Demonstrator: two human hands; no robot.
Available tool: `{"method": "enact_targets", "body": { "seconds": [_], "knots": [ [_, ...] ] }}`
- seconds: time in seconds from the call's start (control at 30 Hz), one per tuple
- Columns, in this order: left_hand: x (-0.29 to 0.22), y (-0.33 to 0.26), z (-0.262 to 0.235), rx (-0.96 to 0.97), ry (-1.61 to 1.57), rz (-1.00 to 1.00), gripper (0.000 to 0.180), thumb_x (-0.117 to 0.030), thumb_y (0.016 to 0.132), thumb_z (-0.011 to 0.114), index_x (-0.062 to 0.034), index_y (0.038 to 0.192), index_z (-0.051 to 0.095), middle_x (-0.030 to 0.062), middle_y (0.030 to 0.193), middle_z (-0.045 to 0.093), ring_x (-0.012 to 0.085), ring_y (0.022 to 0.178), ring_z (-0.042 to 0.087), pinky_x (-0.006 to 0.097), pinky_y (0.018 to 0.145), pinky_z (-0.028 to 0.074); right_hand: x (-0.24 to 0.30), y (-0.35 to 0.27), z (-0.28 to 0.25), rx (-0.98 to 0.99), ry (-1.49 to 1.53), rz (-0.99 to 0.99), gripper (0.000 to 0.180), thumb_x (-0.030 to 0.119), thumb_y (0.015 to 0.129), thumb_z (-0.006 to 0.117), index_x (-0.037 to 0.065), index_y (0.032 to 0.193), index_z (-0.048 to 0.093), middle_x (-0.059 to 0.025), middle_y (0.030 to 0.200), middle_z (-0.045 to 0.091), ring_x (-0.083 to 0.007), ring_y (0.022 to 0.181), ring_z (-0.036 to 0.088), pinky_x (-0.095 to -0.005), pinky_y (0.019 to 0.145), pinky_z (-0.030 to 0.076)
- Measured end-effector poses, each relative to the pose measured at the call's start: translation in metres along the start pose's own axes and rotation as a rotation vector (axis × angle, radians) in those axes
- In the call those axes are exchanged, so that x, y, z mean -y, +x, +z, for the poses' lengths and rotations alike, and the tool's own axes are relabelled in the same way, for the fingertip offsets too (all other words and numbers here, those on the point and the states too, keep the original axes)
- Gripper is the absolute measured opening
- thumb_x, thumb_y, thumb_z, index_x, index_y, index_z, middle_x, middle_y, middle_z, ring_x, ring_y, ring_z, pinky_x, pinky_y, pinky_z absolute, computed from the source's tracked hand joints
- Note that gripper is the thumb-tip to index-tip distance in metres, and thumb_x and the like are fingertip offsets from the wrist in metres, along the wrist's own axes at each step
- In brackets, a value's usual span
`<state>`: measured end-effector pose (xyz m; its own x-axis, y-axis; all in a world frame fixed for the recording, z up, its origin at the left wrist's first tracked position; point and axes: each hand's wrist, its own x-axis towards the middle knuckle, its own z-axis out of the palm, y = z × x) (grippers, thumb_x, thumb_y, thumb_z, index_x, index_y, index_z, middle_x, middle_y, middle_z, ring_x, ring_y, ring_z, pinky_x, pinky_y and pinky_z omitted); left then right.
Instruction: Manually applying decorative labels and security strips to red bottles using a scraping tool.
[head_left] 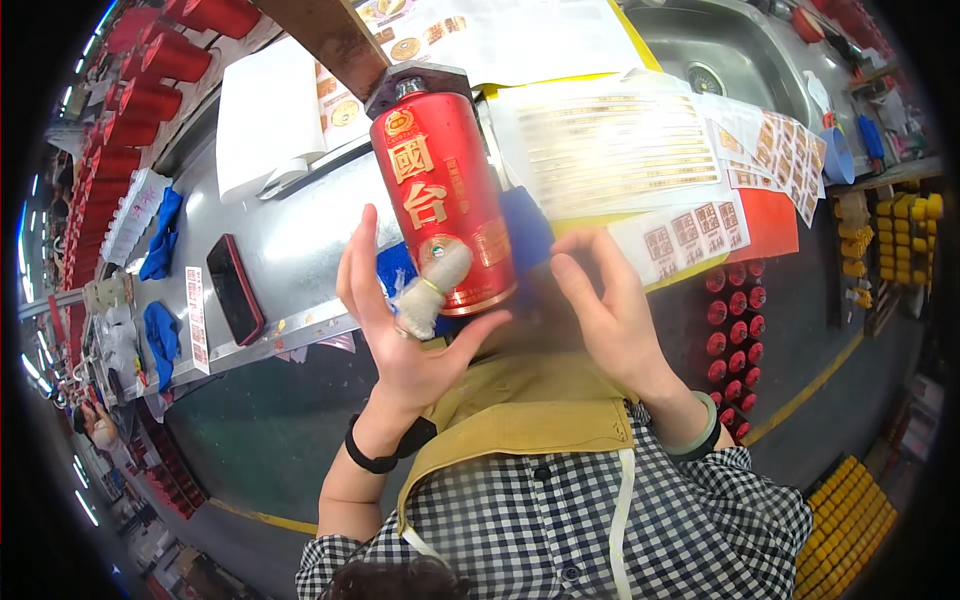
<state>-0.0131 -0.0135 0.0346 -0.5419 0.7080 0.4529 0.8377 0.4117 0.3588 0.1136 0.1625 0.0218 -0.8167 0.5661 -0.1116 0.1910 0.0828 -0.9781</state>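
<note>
A red bottle [425, 165] with gold lettering lies in front of me, its neck end against a grey metal and wood bracket [375, 70]. My left hand [385, 310] is at its left and lower side, fingers spread, thumb stretched below the base. A whitish cloth cover [428, 298], tied with a thin yellow band, appears to sit on one left finger and overlaps the bottle's lower front; whether it presses there I cannot tell. My right hand [610, 300] hovers right of the bottle, thumb and fingers apart and nothing seen in it, near a sheet of square brown labels [685, 235].
Gold-striped sheets [620, 150] and more label sheets [790, 150] cover the bench's right side, before a metal sink [720, 50]. Left are white paper [265, 120], a phone [235, 290] and blue cloths [160, 340]. Red bottles [735, 330] stand in rows lower right.
</note>
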Motion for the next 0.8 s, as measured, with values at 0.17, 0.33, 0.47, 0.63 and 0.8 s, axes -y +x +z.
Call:
{"method": "enact_targets", "body": {
  "seconds": [0.17, 0.33, 0.47, 0.63, 0.8],
  "knots": [
    [0.018, -0.022, 0.02, -0.161, 0.128, 0.158, 0.088, -0.026, 0.085, 0.087, -0.047, 0.154, 0.036, 0.0164, 0.144, 0.06, 0.0395, 0.135, 0.046, 0.05, 0.102, 0.049, 0.0, 0.001, 0.003, 0.006, 0.023, -0.009, 0.017, 0.014, 0.105, 0.062, -0.001, 0.114, 0.061, -0.011, 0.105, 0.067, -0.019, 0.101, 0.061, -0.0326, 0.095, 0.048],
    [0.028, -0.027, 0.025, -0.143, -0.045, 0.222, 0.051, -0.026, 0.083, 0.088, -0.0363, 0.129, 0.071, 0.0124, 0.147, 0.056, 0.0354, 0.14, 0.044, 0.044, 0.108, 0.044, 0.001, 0.005, -0.001, -0.001, -0.007, -0.042, 0.016, 0.012, 0.105, 0.061, 0.0, 0.115, 0.061, -0.0116, 0.107, 0.068, -0.0203, 0.103, 0.062, -0.0333, 0.095, 0.048],
    [0.031, -0.032, 0.035, -0.214, -0.087, 0.298, 0.06, -0.032, 0.086, 0.087, -0.0363, 0.139, 0.058, 0.0123, 0.145, 0.057, 0.0354, 0.137, 0.046, 0.045, 0.104, 0.046, 0.007, 0.009, -0.005, 0.001, -0.047, -0.139, 0.018, 0.004, 0.101, 0.058, 0.0, 0.119, 0.06, -0.0124, 0.106, 0.067, -0.0233, 0.104, 0.064, -0.0338, 0.095, 0.049],
    [0.012, -0.026, 0.022, -0.149, -0.073, -0.016, 0.088, -0.029, 0.07, 0.099, -0.0163, 0.144, 0.053, 0.0143, 0.156, 0.043, 0.0346, 0.137, 0.043, 0.045, 0.111, 0.039, 0.021, 0.018, -0.003, -0.052, -0.129, -0.318, 0.026, -0.002, 0.096, 0.062, 0.0, 0.122, 0.062, -0.0128, 0.105, 0.067, -0.0273, 0.102, 0.066, -0.0353, 0.094, 0.05],
    [0.014, -0.024, 0.026, -0.232, -0.105, 0.014, 0.1, -0.029, 0.063, 0.102, 0.0008, 0.143, 0.049, 0.0154, 0.157, 0.042, 0.0321, 0.137, 0.043, 0.044, 0.115, 0.035, 0.018, 0.021, -0.005, 0.009, -0.33, -0.692, 0.022, 0.001, 0.084, 0.07, 0.007, 0.105, 0.074, -0.0046, 0.102, 0.073, -0.0254, 0.097, 0.066, -0.0387, 0.088, 0.051]
  ]
}}
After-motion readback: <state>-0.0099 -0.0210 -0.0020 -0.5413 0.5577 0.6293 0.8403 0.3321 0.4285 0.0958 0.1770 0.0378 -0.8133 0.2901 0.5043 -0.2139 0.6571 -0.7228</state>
